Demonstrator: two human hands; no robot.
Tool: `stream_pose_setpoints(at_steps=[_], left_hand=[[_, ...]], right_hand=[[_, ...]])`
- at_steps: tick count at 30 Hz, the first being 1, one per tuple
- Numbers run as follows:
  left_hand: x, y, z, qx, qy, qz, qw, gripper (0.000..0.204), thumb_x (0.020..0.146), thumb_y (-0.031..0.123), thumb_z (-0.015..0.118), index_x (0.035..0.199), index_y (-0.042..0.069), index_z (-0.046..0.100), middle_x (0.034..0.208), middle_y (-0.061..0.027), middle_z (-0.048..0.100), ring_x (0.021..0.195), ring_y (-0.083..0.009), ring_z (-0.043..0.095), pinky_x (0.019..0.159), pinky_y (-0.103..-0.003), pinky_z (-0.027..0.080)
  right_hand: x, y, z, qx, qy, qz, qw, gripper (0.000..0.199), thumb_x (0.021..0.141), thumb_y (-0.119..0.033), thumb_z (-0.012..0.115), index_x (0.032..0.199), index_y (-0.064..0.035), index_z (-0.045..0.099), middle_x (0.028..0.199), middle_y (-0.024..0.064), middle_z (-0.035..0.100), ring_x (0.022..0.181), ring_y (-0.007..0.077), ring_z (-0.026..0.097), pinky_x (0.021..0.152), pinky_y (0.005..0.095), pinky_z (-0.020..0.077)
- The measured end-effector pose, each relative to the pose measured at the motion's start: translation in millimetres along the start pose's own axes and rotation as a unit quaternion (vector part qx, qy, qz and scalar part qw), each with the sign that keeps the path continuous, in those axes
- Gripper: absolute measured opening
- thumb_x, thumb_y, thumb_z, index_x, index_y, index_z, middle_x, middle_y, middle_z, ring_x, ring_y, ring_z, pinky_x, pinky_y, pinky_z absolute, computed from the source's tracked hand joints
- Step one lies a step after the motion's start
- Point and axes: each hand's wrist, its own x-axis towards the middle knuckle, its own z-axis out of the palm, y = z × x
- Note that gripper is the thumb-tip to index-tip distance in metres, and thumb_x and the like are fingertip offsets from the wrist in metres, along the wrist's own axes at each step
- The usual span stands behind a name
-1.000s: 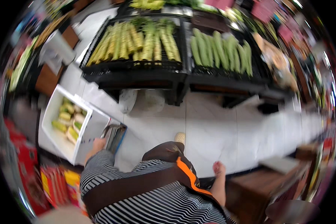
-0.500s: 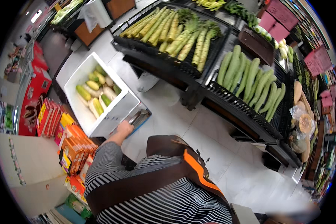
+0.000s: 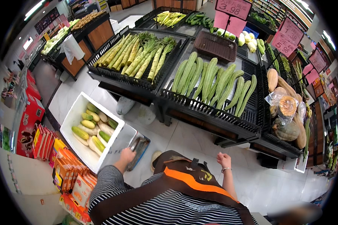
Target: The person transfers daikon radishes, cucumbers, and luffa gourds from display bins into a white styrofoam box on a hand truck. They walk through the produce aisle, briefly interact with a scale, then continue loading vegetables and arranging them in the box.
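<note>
At the left, my left hand [image 3: 127,156] is closed round the dark curved handle [image 3: 135,143] of a low trolley with a blue edge [image 3: 141,154]. Just beyond that hand, a white foam box [image 3: 72,112] stands beside the handle. Several yellow-green and whitish gourds [image 3: 80,132] lie inside it. On the other side of my body, my right hand [image 3: 224,160] hangs over the floor with its fingers curled in, a bracelet at the wrist. Nothing shows in it. The front edge of the produce stand is the nearest thing to it.
A black produce stand [image 3: 210,122] runs across in front, holding long green gourds [image 3: 210,80], bundled pale-green stalks [image 3: 133,54] and pumpkins [image 3: 286,130]. A brown basket [image 3: 215,47] sits behind the gourds. Orange boxed packages [image 3: 69,170] are stacked close at my left.
My right hand has come into view at the right. The view has turned, so the produce stand sits further left and more shows beyond it. My left hand keeps its hold on the handle.
</note>
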Motion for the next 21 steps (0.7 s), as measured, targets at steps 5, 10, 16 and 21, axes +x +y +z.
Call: stream_pose_setpoints(at_steps=[5,10,16,21], left_hand=[[-40.5,52.8,36.0,-0.046,0.004,-0.001,0.999,0.04,0.076,0.035,0.062,0.091,-0.002,0.065,0.086,-0.0264,0.064,0.086,-0.0407,0.061,0.079,-0.046,0.049],[-60.8,91.5,74.2,-0.062,0.053,0.033,0.996,0.044,0.079,0.042,0.06,0.083,-0.002,0.064,0.076,-0.0277,0.062,0.077,-0.044,0.061,0.071,-0.048,0.049],[-89.7,133.2,98.2,-0.122,0.084,0.059,0.987,0.052,0.09,0.047,0.047,0.076,-0.001,0.062,0.072,-0.0289,0.06,0.074,-0.0471,0.058,0.068,-0.053,0.045],[-76.4,122.2,128.3,-0.163,0.08,0.046,0.982,0.052,0.093,0.044,0.041,0.072,0.0,0.06,0.072,-0.0271,0.058,0.07,-0.0465,0.056,0.063,-0.054,0.042]], right_hand=[[12.9,-65.0,-17.0,-0.19,0.032,-0.15,0.97,0.036,0.089,-0.035,0.061,0.079,-0.0013,0.065,0.074,0.0041,0.064,0.06,0.0084,0.057,0.055,0.0239,0.0458],[52.3,-155.5,-0.1,-0.207,0.161,-0.414,0.872,0.024,0.084,-0.024,0.064,0.077,-0.0013,0.063,0.068,0.009,0.06,0.063,0.0176,0.058,0.06,0.0306,0.0455],[133.3,-206.6,-2.0,-0.353,0.218,-0.451,0.79,0.019,0.082,-0.024,0.062,0.076,-0.0058,0.06,0.08,0.012,0.059,0.081,0.0329,0.056,0.074,0.0425,0.0451],[185.8,-210.6,-8.1,-0.435,0.13,-0.069,0.888,0.059,0.087,-0.056,0.04,0.102,-0.0057,0.066,0.104,0.022,0.064,0.101,0.0391,0.059,0.086,0.0451,0.0467]])
